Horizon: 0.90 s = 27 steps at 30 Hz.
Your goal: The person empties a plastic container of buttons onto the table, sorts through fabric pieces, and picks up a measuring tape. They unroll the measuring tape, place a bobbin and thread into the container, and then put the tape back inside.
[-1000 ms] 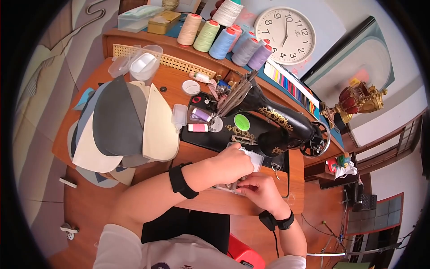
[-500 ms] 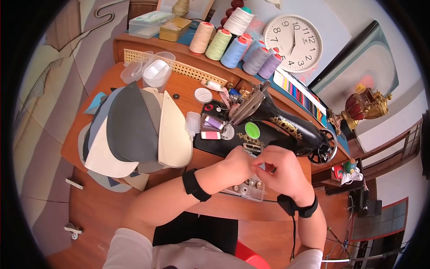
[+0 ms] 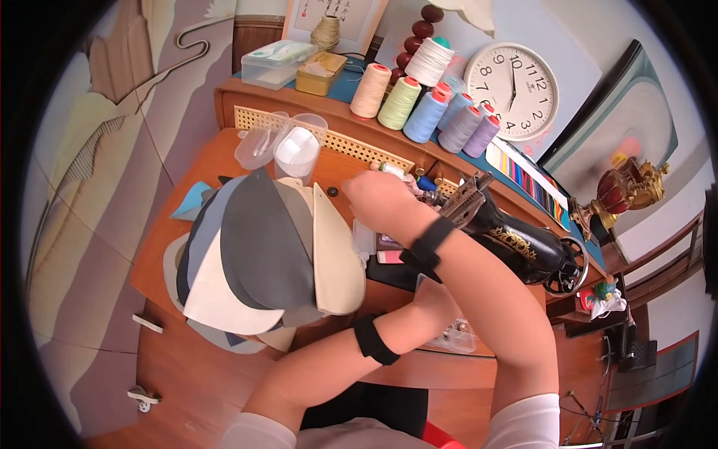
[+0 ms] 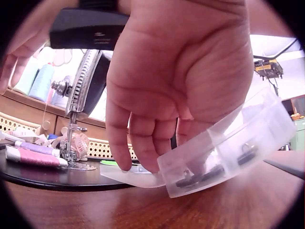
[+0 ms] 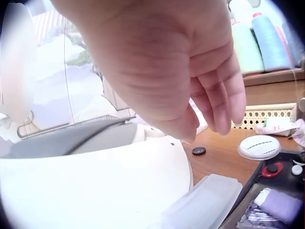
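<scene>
My right hand [image 3: 380, 198] is stretched across the sewing table, its fingers angled down with a gap from the thumb. Nothing shows in that gap in the right wrist view. Just past the thumb tip lies a small black disc [image 5: 199, 150] on the wood. My left hand [image 4: 178, 71] is at an open clear plastic box [image 4: 228, 162], its fingertips hanging down at the lid [image 4: 136, 177]. Dark pieces show through the box wall. Part of this hand is hidden behind the box. In the head view small metal bobbins [image 3: 462, 327] show inside, below the right forearm.
Cap-shaped fabric panels [image 3: 277, 247] are heaped at the left. A black sewing machine [image 3: 516, 243] stands at the right, partly behind my right arm. Thread cones [image 3: 422, 116] line the back shelf. A clear tub [image 3: 299, 150] and a round white lid [image 5: 259, 147] are nearby.
My right hand has left the plastic box and the left hand, crossing left and away over the table towards the black disc. The left hand stays at the box. The head view has shifted.
</scene>
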### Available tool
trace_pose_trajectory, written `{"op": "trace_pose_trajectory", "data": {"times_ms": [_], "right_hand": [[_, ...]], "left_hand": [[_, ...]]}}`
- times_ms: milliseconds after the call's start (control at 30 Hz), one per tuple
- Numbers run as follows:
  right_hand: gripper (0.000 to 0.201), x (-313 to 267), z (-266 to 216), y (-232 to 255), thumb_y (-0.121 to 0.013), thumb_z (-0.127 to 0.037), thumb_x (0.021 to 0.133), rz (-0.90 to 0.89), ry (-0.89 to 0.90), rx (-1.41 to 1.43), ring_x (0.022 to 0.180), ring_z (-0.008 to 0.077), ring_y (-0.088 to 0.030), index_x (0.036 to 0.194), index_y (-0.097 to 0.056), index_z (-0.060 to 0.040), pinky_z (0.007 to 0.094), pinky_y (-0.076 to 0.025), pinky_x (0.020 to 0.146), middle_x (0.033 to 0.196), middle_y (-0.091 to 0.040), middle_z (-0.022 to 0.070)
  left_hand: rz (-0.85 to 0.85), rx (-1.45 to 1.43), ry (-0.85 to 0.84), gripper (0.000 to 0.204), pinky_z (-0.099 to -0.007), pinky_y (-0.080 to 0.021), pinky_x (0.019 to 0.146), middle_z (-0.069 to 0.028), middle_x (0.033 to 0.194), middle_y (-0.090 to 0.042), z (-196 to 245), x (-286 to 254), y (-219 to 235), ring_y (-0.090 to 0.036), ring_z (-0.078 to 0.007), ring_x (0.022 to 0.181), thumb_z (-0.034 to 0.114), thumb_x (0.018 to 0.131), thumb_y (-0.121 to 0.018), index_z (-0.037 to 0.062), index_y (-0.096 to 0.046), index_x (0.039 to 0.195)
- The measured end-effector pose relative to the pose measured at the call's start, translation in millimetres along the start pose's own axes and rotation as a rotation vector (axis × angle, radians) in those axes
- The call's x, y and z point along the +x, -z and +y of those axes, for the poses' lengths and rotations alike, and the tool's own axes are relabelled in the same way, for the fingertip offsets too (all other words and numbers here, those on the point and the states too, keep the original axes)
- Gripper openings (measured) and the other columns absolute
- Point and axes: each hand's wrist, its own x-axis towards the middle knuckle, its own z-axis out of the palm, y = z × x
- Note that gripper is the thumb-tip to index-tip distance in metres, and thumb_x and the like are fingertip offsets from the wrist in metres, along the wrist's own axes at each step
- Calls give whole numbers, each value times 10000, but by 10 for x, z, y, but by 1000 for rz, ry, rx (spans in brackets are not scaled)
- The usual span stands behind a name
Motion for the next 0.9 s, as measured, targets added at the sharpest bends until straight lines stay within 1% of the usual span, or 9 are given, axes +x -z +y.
{"op": "trace_pose_trajectory", "data": {"times_ms": [67, 133, 267, 467, 667, 733, 767, 833, 900], "right_hand": [[133, 177, -27, -98, -637, -149, 781, -72, 1, -17, 836, 323, -647, 861, -637, -42, 415, -535, 713, 852, -658, 160], [123, 289, -48, -173, -633, -149, 810, -61, -11, 45, 855, 325, -645, 867, -635, -40, 408, -531, 743, 876, -657, 165], [134, 414, -29, -284, -643, -157, 821, -85, -68, 105, 869, 332, -640, 864, -632, -30, 403, -523, 771, 873, -657, 164], [112, 515, 76, -414, -687, -117, 776, -3, -77, 168, 887, 333, -633, 829, -652, -24, 405, -508, 778, 852, -656, 161], [114, 411, 46, -235, -706, -56, 728, -66, -136, 290, 880, 324, -633, 837, -674, -46, 394, -496, 770, 846, -669, 139], [108, 301, 29, -133, -703, -50, 715, 12, -40, 275, 836, 324, -636, 821, -681, -49, 390, -500, 743, 807, -670, 134], [94, 224, 53, -83, -694, -37, 701, 129, -10, 341, 770, 329, -638, 794, -681, -38, 397, -508, 713, 760, -664, 140], [48, -94, 27, 226, -652, -39, 712, 234, -19, 402, 801, 337, -644, 757, -671, -46, 407, -518, 703, 776, -657, 163], [53, -522, 8, 561, -649, -37, 716, 259, -47, 414, 791, 338, -640, 764, -671, -44, 408, -516, 698, 769, -654, 162]], "left_hand": [[-4, 202, -61, 366, -328, -422, 964, -97, 1276, -549, -132, -32, -80, -504, -220, 1200, 195, 927, -545, 51, -509, 1261], [-5, 117, -89, 380, -332, -413, 971, -85, 1275, -546, -208, -35, -117, -495, -233, 1201, 258, 926, -546, 71, -523, 1256], [15, 108, -113, 377, -340, -411, 976, -86, 1272, -548, -249, -74, -161, -495, -236, 1200, 252, 922, -552, 72, -525, 1252], [51, 145, -149, 372, -353, -408, 982, -87, 1268, -550, -279, -75, -213, -494, -241, 1199, 244, 917, -560, 73, -529, 1246], [140, 292, -206, 367, -365, -405, 988, -89, 1264, -552, -327, -62, -314, -493, -246, 1198, 236, 911, -568, 74, -533, 1239], [226, 436, -246, 365, -369, -404, 990, -89, 1262, -552, -338, -32, -337, -493, -247, 1197, 233, 910, -570, 75, -534, 1237], [206, 401, -233, 365, -371, -403, 991, -89, 1261, -553, -365, -6, -342, -493, -248, 1197, 232, 909, -572, 75, -535, 1236], [48, -45, -64, 339, -377, -420, 959, -98, 1207, -589, -253, 37, -197, -531, -257, 1147, 216, 894, -593, 61, -560, 1194], [-16, 366, -258, 315, -392, -440, 930, -128, 1143, -624, 106, 80, 118, -564, -273, 1114, 221, 877, -609, 64, -599, 1151]]}}
